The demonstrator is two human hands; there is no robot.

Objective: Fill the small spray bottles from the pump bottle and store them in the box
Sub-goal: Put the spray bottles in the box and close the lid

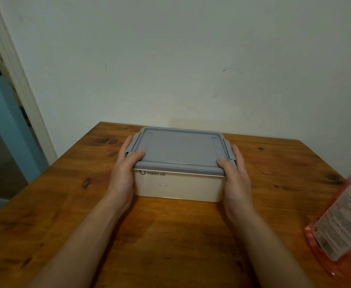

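Note:
A cream box (178, 187) with a grey lid (180, 148) stands in the middle of the wooden table (170, 235). The lid is on and hides what is inside. My left hand (123, 170) grips the box's left end, thumb on the lid's front corner, fingers round the side latch. My right hand (234, 175) grips the right end the same way, thumb on the lid. A pink translucent pump bottle (344, 221) with a white label stands at the right edge, cut off by the frame. No small spray bottles are in view.
The table's far edge meets a pale wall (180, 59). To the left is a white door frame (25, 96) and a blue door beyond the table's left edge.

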